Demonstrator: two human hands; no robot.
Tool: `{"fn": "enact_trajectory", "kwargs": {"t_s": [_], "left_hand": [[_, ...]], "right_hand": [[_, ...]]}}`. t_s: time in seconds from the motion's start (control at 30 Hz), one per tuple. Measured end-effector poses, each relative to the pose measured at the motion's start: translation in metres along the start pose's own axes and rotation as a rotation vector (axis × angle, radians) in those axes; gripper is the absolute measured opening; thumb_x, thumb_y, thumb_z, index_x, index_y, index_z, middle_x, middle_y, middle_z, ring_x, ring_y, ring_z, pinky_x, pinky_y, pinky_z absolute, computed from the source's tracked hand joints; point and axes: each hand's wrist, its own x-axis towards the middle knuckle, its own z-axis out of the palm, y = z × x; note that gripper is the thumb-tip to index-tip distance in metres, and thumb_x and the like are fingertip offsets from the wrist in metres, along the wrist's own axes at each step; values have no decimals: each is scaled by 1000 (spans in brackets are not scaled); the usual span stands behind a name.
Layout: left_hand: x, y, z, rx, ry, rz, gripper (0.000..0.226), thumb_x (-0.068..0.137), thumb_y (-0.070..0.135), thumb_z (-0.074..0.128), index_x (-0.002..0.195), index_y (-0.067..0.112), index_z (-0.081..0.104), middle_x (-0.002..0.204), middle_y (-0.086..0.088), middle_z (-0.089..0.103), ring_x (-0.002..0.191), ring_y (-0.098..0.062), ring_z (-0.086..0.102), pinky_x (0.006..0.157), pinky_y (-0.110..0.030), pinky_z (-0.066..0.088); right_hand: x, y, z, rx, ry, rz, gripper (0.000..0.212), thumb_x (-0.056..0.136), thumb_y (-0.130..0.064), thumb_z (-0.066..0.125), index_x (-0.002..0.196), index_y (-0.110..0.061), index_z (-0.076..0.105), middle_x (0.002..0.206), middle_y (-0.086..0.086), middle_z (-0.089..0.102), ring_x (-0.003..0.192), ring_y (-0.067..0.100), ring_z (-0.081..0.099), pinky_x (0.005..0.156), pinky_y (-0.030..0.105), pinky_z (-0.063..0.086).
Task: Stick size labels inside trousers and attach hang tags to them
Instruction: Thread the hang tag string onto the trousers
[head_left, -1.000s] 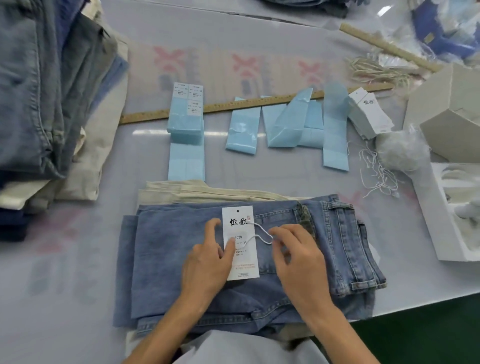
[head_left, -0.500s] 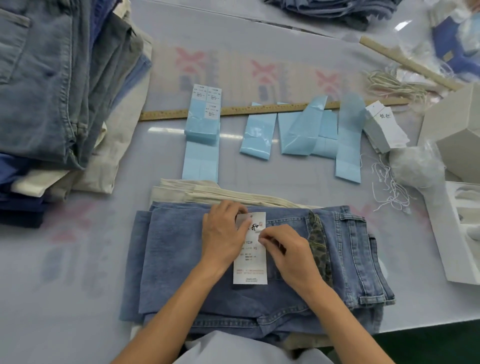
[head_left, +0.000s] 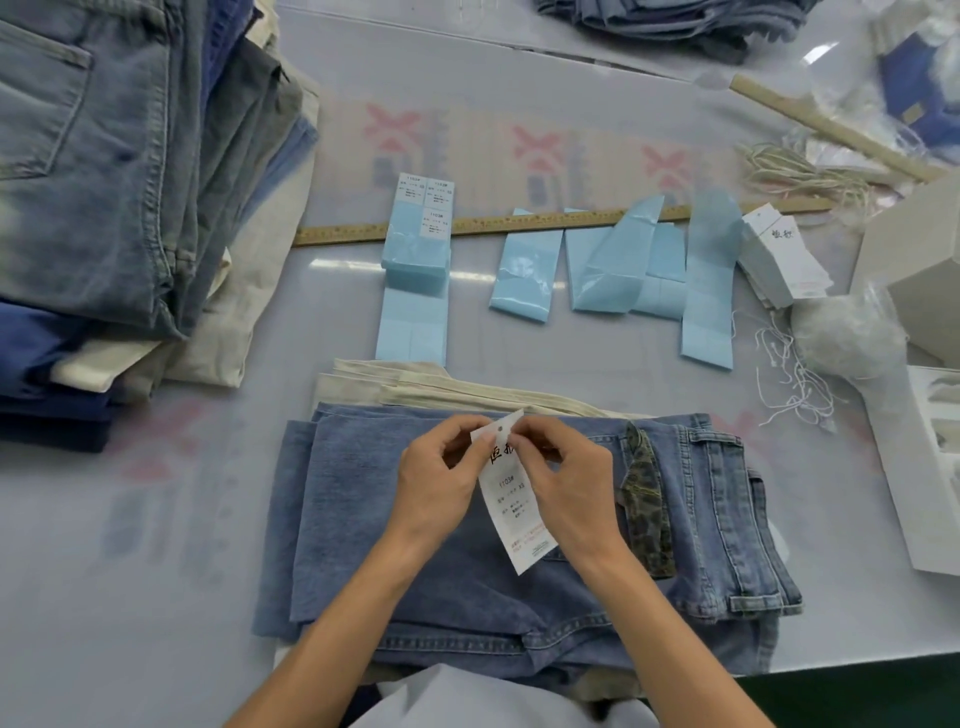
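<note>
At far left on the pale tabletop (head_left: 130, 545), a tall stack of folded trousers (head_left: 119, 171) in washed blue, grey and cream. Toward the middle, at the near edge, a folded pair of blue jeans (head_left: 395, 571) atop cream trousers (head_left: 415, 382), waistband to the right with a patterned lining (head_left: 647, 514) turned out. Above the jeans, left hand (head_left: 434, 486) with fingers curled, thumb and fingertips pinching the left edge of a white hang tag (head_left: 511, 499) near its punched hole. Tag lifted and tilted, printed side up, lower corner hanging over the denim. Just right of it, right hand (head_left: 563, 488) likewise curled, pinching the tag's upper right edge; whether any string lies between the fingers cannot be told. Both forearms bare, entering from the bottom.

Behind, mid-tabletop, a block of light blue label sheets (head_left: 418, 249) with white size labels (head_left: 428, 200) on top, lying across a long wooden ruler (head_left: 519, 223). Further right, several loose strips of blue backing paper (head_left: 623, 265), some curled. Next, a stack of white hang tags (head_left: 779, 260), then a tangle of white strings (head_left: 784, 374) beside a clear plastic bag (head_left: 847, 332). Beyond those, a bundle of cream cords (head_left: 800, 171) and a wooden stick (head_left: 831, 127). At far right, white cardboard boxes (head_left: 914, 270). Along the far edge, more folded denim (head_left: 675, 21).
</note>
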Motion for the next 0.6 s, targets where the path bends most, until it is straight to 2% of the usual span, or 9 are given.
{"fn": "enact_trajectory", "kwargs": {"t_s": [0.07, 0.23, 0.33, 0.43, 0.5, 0.6], "left_hand": [[-3, 2, 0, -27, -30, 2, 13, 95, 38, 63, 97, 40, 75, 95, 6, 77, 90, -15, 74, 78, -41, 62], [-9, 10, -3, -170, -63, -46, 29, 102, 35, 50, 101, 28, 78, 100, -2, 78, 92, -21, 75, 76, -34, 62], [-5, 12, -7, -230, -88, -124, 22, 99, 21, 57, 98, 23, 79, 98, -6, 77, 90, -23, 74, 77, -38, 63], [-1, 10, -12, -215, -110, -131, 18, 95, 0, 64, 96, 13, 77, 93, -8, 77, 84, -19, 73, 71, -32, 60], [1, 10, -13, -161, -141, -82, 12, 94, 0, 67, 98, 8, 76, 89, -7, 77, 81, -17, 73, 67, -28, 58], [2, 10, -12, -107, -149, -20, 16, 96, 0, 65, 99, 12, 75, 88, -4, 77, 79, -16, 73, 64, -26, 57]], "right_hand": [[1, -3, 2, -10, 4, -23, 11, 95, -12, 70, 93, -23, 72, 89, -13, 71, 85, 12, 68, 73, 19, 50], [0, -8, 1, -51, 24, -25, 18, 91, -6, 71, 90, -24, 71, 92, -16, 67, 85, 8, 63, 73, 10, 43], [-3, -13, -2, -129, -32, -69, 16, 94, -9, 68, 92, -24, 68, 91, -15, 66, 86, 9, 60, 74, 15, 44], [-4, -18, -4, -274, -85, -140, 6, 96, -12, 67, 95, -17, 68, 92, -8, 64, 87, 10, 55, 77, 24, 44], [-5, -23, -5, -319, -73, -164, 5, 96, -10, 67, 95, -15, 69, 93, -5, 65, 88, 12, 55, 77, 24, 43], [-4, -30, -6, -307, -68, -157, 6, 95, -9, 67, 95, -14, 70, 93, -3, 66, 89, 15, 56, 78, 27, 45]]}}
